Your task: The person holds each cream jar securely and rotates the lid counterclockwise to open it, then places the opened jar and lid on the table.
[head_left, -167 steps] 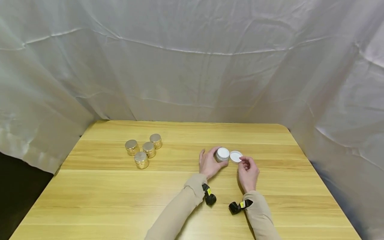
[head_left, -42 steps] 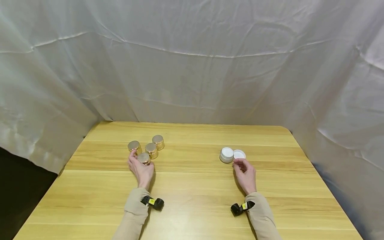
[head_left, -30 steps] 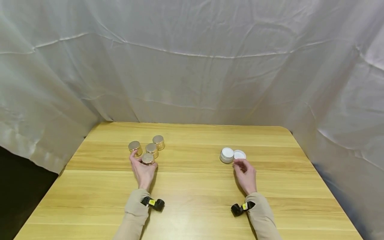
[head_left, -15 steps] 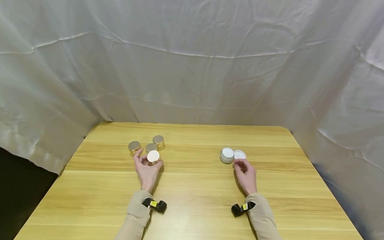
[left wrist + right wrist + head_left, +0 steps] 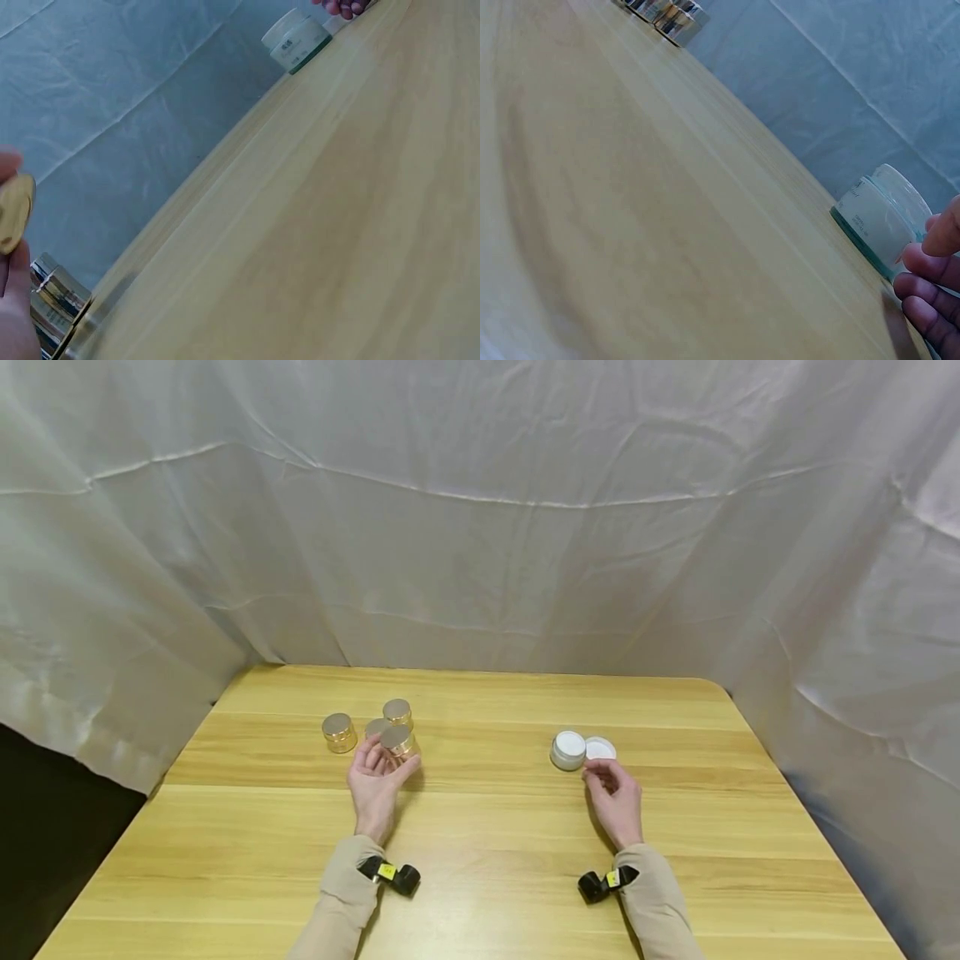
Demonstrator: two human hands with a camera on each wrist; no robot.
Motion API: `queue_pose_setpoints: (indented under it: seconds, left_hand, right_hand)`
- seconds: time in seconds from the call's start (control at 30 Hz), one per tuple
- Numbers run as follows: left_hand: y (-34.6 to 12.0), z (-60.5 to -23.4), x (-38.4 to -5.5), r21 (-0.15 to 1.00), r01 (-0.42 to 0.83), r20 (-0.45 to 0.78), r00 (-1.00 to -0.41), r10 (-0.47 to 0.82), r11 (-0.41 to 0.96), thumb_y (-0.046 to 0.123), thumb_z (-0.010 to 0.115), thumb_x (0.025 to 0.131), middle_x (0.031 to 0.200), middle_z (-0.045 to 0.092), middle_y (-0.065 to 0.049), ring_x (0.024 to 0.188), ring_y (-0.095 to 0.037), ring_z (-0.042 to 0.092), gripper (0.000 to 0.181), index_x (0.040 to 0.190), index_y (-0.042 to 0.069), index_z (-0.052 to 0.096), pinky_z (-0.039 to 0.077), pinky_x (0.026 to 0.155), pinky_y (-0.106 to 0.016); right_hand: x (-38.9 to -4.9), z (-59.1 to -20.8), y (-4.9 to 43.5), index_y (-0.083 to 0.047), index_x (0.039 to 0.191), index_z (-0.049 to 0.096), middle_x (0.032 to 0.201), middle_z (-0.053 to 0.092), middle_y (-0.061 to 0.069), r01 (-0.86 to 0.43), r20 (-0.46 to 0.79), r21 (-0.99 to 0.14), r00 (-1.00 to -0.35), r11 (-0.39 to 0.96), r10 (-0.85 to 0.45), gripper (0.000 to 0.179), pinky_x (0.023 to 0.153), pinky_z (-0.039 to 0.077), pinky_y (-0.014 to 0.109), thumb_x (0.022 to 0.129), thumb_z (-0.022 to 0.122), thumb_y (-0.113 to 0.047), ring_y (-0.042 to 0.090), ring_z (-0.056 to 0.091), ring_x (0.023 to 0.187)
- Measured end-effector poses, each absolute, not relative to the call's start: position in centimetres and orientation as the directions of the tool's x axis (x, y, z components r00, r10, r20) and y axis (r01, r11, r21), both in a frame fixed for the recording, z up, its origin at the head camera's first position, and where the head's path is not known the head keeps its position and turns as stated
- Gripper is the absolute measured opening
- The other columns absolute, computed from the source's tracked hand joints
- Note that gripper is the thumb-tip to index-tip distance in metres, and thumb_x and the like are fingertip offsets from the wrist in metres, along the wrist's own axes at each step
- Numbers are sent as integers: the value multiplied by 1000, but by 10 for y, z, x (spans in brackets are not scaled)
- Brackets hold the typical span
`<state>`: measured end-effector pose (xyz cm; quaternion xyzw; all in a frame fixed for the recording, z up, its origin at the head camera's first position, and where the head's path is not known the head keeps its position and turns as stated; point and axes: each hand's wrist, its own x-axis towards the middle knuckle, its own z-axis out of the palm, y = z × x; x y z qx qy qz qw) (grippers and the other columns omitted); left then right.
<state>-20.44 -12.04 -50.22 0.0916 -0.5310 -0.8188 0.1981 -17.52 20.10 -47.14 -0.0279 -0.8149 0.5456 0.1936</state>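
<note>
My left hand [image 5: 375, 789] holds a gold jar [image 5: 400, 743] between thumb and fingers, in front of the other gold jars. In the left wrist view, a rounded gold part of this jar [image 5: 15, 214] shows at the left edge, raised off the table. My right hand [image 5: 617, 802] stays low with its fingers loosely curled, fingertips right at the edge of a white round lid [image 5: 600, 748]. Left of that lid stands a white jar [image 5: 567, 752] with a white top. In the right wrist view, the white jar [image 5: 877, 217] is beside the fingertips, and the lid is mostly hidden.
Three other gold jars stand at the back left: one [image 5: 339, 732] alone, one [image 5: 397, 712] farther back, and one [image 5: 377, 727] partly hidden by the held jar. A grey cloth [image 5: 480, 527] hangs behind the wooden table [image 5: 480, 860].
My left hand first leaves the white jar for the gold jars, grips the front one, and moves it right and slightly back, tilting it on the way. The right hand stays by the lid.
</note>
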Motion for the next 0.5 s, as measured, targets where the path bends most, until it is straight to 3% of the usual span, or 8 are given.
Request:
queue_pose_setpoints:
  seconds: [0.23,0.37,0.5]
  left_hand:
    - [-115,-501,-200,837,180,62,-969,-237,-517,-27,62,73,98,74,6,87,-5,67,56,116,9,58,59,86,-18]
    - [-113,-501,-197,786,145,83,-988,-129,-602,-24,59,77,107,68,4,95,-7,65,52,114,13,59,58,93,-20]
    - [-112,-502,-194,689,136,185,-983,-9,-712,-18,56,85,124,61,2,112,-11,63,47,117,15,65,55,102,-24]
  right_hand:
    - [-175,-473,202,14,101,68,95,70,33,-169,288,-901,-922,400,259,13,70,48,6,90,62,11,3,62,75]
    - [-176,-474,202,14,101,68,95,70,33,-172,289,-903,-921,393,261,13,70,48,6,90,62,11,2,62,75]
    - [-177,-475,203,14,101,68,95,70,33,-177,293,-902,-920,393,260,13,70,49,6,90,62,11,2,62,76]
